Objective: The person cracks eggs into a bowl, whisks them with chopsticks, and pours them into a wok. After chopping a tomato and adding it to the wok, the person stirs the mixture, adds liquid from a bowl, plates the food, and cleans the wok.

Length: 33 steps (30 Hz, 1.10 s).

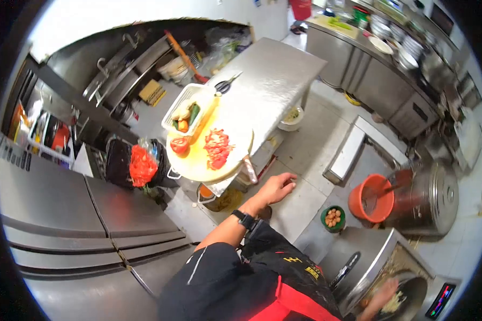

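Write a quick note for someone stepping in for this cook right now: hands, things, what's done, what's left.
Left hand: open, empty, in the air by the steel table, below the cutting board.
Right hand: blurred, over the wok; grip unclear.
Done: chopped tomato lies on the board.
Left: a tomato half beside it is uncut; vegetables sit in the white basket.

Tomato slices (217, 148) on the cutting board (198, 167) at the table (276, 75) edge, basket (178, 100) beside it, scissors (227, 84) beyond
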{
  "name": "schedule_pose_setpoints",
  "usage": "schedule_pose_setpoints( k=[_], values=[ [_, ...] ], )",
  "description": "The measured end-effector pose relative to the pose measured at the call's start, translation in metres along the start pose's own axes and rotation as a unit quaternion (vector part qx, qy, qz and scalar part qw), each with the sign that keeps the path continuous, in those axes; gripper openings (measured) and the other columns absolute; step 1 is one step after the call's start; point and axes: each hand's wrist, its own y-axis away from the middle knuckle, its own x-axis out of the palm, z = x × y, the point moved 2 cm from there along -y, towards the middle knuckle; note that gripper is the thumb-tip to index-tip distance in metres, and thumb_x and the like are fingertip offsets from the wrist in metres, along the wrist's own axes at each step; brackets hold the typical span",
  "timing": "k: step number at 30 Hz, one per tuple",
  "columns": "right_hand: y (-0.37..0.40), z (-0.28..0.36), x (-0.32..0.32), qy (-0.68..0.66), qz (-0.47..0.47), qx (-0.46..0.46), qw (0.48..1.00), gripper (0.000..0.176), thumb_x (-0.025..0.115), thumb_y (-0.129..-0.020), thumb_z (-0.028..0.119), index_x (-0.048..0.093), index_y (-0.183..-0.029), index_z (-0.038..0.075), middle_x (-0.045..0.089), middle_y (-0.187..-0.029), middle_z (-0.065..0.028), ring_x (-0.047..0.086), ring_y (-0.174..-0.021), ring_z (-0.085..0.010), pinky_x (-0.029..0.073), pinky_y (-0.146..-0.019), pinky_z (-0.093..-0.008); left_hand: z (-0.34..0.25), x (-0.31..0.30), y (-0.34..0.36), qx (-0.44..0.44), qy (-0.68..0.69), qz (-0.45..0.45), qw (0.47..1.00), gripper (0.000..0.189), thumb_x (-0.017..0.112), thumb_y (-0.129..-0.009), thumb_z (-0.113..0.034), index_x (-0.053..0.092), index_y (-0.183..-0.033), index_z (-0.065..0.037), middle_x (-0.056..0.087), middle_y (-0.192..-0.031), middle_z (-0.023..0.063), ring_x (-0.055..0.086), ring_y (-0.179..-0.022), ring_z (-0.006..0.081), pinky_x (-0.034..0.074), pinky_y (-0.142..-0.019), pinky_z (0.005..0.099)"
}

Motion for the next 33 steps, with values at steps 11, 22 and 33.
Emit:
schedule_pose_setpoints(
  k=[11, 22, 33],
  values=[
    [0.064, 0.469, 0.429, -0.279, 0.762, 0.218, 0.542, 0.038, 0.056, -0.098, 0.03, 0.056, -0.12, -0.002, 0.064, -0.112, -0.0152, 0.067, -0.086, -0.0237, 0.057, -0.079, -0.0354, 0.125, -0.251, 0.027, -0.002, -0.192, -0.437, 0.879, 0.052, 0.065, -0.088, -0.025, 0.051, -0.127, 0.006, 0.056, -0.125, 0.0241, 0.053, -0.117, 0.0371, 0.042, -0.102, 0.0419],
    [0.082, 0.528, 0.454, -0.181, 0.731, 0.092, 0.652, 0.021, 0.053, -0.099, 0.026, 0.049, -0.1, 0.005, 0.052, -0.071, -0.0023, 0.051, -0.05, -0.0102, 0.045, -0.041, -0.0266, 0.103, -0.271, 0.016, 0.028, -0.246, -0.226, 0.942, 0.075, 0.069, -0.083, -0.037, 0.04, -0.14, 0.003, 0.044, -0.142, 0.0252, 0.039, -0.135, 0.0399, 0.029, -0.112, 0.0481],
    [0.14, 0.53, 0.445, -0.192, 0.736, 0.113, 0.639, 0.025, 0.055, -0.099, 0.028, 0.047, -0.094, 0.005, 0.052, -0.066, -0.0009, 0.052, -0.049, -0.009, 0.044, -0.041, -0.0259, 0.119, -0.227, 0.013, -0.037, -0.269, -0.387, 0.881, 0.094, 0.079, -0.073, -0.043, 0.036, -0.141, 0.005, 0.03, -0.145, 0.0332, 0.031, -0.134, 0.0486, 0.028, -0.112, 0.0522]
  ],
)
